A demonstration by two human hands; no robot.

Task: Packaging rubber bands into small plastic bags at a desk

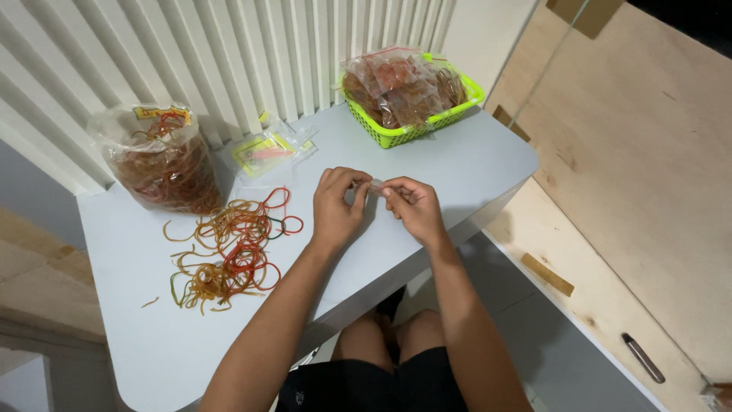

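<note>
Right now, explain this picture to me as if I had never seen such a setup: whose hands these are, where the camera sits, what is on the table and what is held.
There is no machine here. The single picture comes from a camera worn on a person's head, looking down at their own two bare hands over a pale table. The left hand and the right hand together pinch a small clear plastic bag between their fingertips. Left of them lies a loose heap of coloured rubber bands. Behind it stands a large clear bag of rubber bands, with a few small flat packets beside it. At the back, a green basket holds filled small bags.
</note>
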